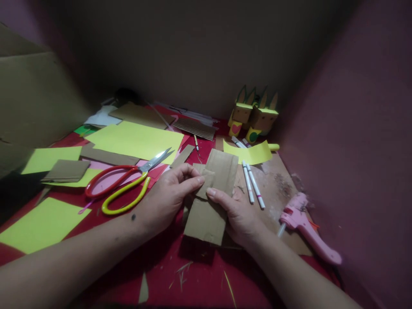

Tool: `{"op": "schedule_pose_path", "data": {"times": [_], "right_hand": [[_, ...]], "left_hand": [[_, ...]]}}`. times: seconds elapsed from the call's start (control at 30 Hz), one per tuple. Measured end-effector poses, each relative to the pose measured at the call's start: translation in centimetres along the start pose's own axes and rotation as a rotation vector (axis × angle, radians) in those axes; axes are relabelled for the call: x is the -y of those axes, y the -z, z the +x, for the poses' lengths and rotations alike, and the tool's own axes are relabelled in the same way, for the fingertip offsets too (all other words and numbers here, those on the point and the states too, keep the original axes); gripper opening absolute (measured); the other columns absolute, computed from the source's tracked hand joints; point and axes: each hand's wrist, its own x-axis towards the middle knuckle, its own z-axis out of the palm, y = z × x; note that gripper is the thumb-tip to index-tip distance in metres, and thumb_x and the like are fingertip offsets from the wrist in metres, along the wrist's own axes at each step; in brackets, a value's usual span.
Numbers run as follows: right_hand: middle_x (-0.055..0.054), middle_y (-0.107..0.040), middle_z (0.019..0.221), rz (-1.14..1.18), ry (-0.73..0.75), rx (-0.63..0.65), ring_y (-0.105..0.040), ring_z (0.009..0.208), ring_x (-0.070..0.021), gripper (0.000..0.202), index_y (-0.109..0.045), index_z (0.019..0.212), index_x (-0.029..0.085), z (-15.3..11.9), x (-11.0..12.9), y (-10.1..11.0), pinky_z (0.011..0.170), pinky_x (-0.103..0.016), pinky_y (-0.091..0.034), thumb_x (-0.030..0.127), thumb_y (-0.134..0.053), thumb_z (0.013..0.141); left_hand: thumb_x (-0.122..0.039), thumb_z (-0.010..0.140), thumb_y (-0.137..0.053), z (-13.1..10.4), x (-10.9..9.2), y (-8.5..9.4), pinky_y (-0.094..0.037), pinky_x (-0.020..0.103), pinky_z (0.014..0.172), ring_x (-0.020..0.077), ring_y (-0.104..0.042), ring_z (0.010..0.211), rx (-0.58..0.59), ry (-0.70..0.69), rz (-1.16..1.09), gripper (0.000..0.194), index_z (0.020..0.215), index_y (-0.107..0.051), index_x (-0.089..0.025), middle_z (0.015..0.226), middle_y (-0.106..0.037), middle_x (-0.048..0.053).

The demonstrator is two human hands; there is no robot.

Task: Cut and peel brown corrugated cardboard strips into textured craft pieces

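Between my hands is a folded brown cardboard piece (207,219), with an upper panel and a lower panel meeting at a crease. My right hand (240,214) grips its right side, thumb pressed on the front near the crease. My left hand (175,189) pinches a small cardboard strip (207,177) against the upper panel's left edge; the fingers behind are partly hidden. Just left of my left hand lie open scissors (146,169) with one red and one yellow handle. White markers (252,184) rest right of the cardboard.
A pink glue gun (298,214) lies on a brown board (280,171) at right. Two cardboard animal figures (252,116) with pointed ears stand at the back. Yellow paper sheets (138,139) and cardboard scraps (67,170) spread over the red table cover (161,274). Walls close in behind and right.
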Motion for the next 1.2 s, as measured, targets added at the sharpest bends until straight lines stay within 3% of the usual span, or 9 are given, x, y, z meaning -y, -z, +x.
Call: {"op": "schedule_pose_path", "data": {"times": [0.13,0.37,0.63,1.2], "right_hand": [[-0.005,-0.074,0.084,-0.012,-0.003,0.006,-0.07,0.074,-0.0215,0.032,-0.07,0.102,0.015,0.1,-0.1,0.2,0.075,-0.036,-0.057,0.031,-0.074,0.075],[-0.003,-0.074,0.087,-0.081,0.052,0.017,-0.069,0.072,-0.0184,0.04,-0.066,0.115,0.019,-0.2,-0.1,0.3,0.071,-0.033,-0.056,0.031,-0.074,0.077],[-0.003,-0.074,0.091,-0.185,0.154,0.046,-0.069,0.079,-0.0162,0.025,-0.072,0.1,0.02,-0.6,0.4,-0.1,0.077,-0.03,-0.056,0.032,-0.073,0.079],[-0.003,-0.075,0.1,-0.262,0.202,0.011,-0.07,0.087,-0.0195,0.04,-0.065,0.119,0.024,-0.8,0.6,-0.5,0.08,-0.034,-0.057,0.032,-0.071,0.079]], "left_hand": [[-0.026,0.079,-0.07,0.0,-0.2,0.0,-0.045,0.02,0.058,0.0092,-0.055,0.062,0.009,0.003,-0.016,0.017,0.082,-0.056,-0.019,0.071,-0.059,-0.003],[-0.023,0.079,-0.07,0.0,-0.2,0.2,-0.044,0.018,0.056,0.0072,-0.054,0.061,0.049,-0.032,-0.071,0.015,0.082,-0.056,-0.019,0.072,-0.059,-0.005],[-0.023,0.084,-0.067,-0.4,0.0,0.6,-0.045,0.019,0.066,0.008,-0.054,0.073,0.085,-0.152,0.009,0.011,0.085,-0.057,-0.022,0.081,-0.06,-0.005],[-0.022,0.084,-0.065,-0.7,0.0,0.6,-0.047,0.02,0.067,0.009,-0.055,0.073,0.084,-0.211,0.051,0.006,0.085,-0.059,-0.022,0.081,-0.061,-0.004]]}}
